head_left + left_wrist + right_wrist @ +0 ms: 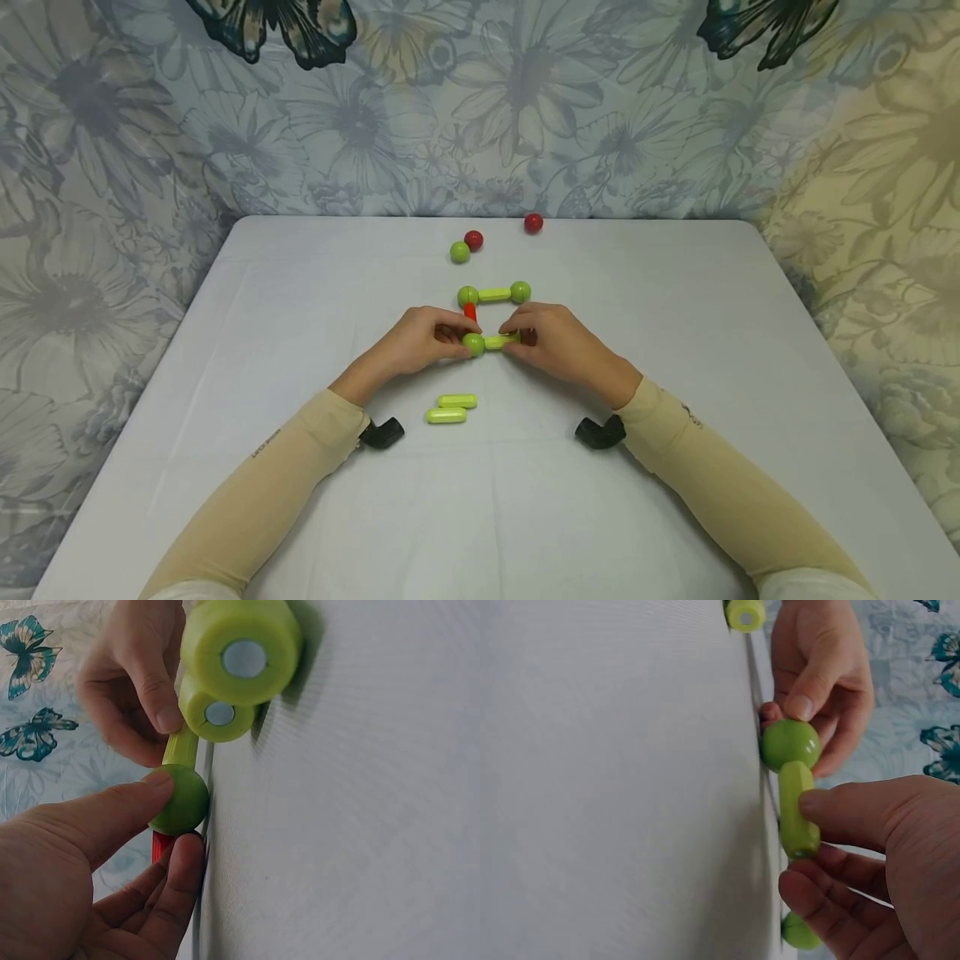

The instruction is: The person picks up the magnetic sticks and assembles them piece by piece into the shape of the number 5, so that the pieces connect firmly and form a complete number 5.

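Observation:
My left hand [420,337] pinches a green ball [184,799] between thumb and fingers at the near corner of a ball-and-rod shape on the table. My right hand [553,342] pinches a yellow-green rod [796,806], whose one end meets that ball. The rod's other end, near my right fingers, has no ball on it. A red rod [470,312] runs from the held ball away to a second green ball [468,296]. From there another yellow-green rod [494,294] leads right to a third green ball [521,292].
Two loose yellow-green rods [457,401] lie side by side in front of my hands. Toward the table's back edge sit a loose green ball [460,252], a red ball [473,241] beside it and another red ball [533,223]. A flowered curtain [517,108] hangs behind the white table [675,292].

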Motion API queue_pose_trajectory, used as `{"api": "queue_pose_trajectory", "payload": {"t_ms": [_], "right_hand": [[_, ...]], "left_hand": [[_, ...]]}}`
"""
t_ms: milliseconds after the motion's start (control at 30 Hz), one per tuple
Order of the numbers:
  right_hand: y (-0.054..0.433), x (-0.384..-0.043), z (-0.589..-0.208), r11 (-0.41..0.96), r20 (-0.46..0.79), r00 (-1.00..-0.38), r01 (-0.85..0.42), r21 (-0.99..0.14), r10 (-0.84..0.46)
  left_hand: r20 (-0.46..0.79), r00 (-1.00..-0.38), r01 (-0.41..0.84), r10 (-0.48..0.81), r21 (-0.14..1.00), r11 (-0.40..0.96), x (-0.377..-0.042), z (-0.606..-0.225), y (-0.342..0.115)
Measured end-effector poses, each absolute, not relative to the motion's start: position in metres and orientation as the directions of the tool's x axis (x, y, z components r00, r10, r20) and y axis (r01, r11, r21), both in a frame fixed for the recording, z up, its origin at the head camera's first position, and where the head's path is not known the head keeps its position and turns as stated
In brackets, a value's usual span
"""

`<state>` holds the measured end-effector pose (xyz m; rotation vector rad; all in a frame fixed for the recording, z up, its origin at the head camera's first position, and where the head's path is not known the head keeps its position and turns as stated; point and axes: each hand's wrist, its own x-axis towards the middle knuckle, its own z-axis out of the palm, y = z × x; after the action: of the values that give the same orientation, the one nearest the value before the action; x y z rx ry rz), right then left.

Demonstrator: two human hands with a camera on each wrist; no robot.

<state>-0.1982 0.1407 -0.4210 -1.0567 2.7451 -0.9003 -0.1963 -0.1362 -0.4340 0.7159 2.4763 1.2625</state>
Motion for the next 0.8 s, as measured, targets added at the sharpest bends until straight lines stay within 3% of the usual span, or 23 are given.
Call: {"api": "queue_pose_trajectory", "payload": {"t_ms": [167, 467, 800], "right_hand": [[0.152, -0.213, -0.401, 0.633, 0.134, -0.813, -0.533, -0.562, -0.566], [0.179, -0.279, -0.357, 0.683, 0.119, -0.852, -0.485, -0.546, -0.510], [0.193, -0.350, -0.351, 0.769, 0.003, -0.892, -0.391, -0.506, -0.452]], "left_hand": [[-0.022, -0.846, 0.291, 0.532, 0.818, 0.496, -0.196, -0.434, -0.136], [-0.034, -0.852, 0.266, 0.522, 0.831, 0.489, -0.194, -0.434, -0.136], [-0.022, -0.852, 0.285, 0.524, 0.819, 0.498, -0.195, -0.434, -0.138]]}}
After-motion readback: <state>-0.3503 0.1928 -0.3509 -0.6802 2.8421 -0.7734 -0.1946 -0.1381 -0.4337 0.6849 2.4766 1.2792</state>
